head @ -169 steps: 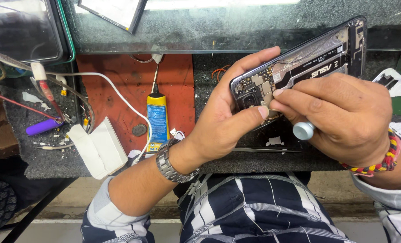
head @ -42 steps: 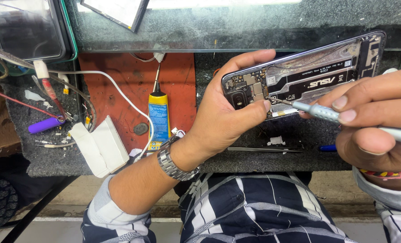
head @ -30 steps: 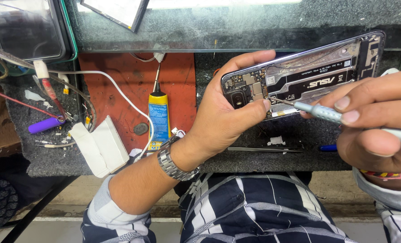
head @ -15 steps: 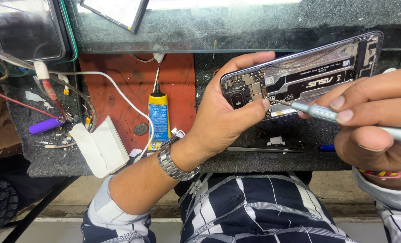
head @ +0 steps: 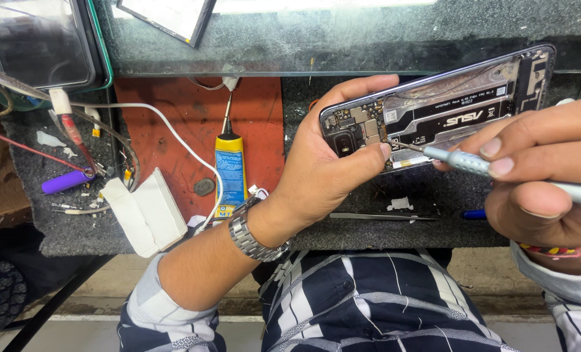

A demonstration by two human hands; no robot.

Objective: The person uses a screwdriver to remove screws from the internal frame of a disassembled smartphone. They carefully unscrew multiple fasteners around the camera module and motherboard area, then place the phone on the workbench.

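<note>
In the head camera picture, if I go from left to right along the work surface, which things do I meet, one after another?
Purple lighter → white block → yellow-and-blue glue tube → left hand holding the opened phone → right hand with the screwdriver, its tip on the phone.

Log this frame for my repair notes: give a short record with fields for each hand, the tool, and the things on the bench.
left hand: grips the opened phone at its camera end, held above the bench
right hand: holds a screwdriver, tip at the phone's circuit board
wrist: metal watch on left arm
bench: glue tube on red mat, white charger, purple lighter, tweezers
</note>
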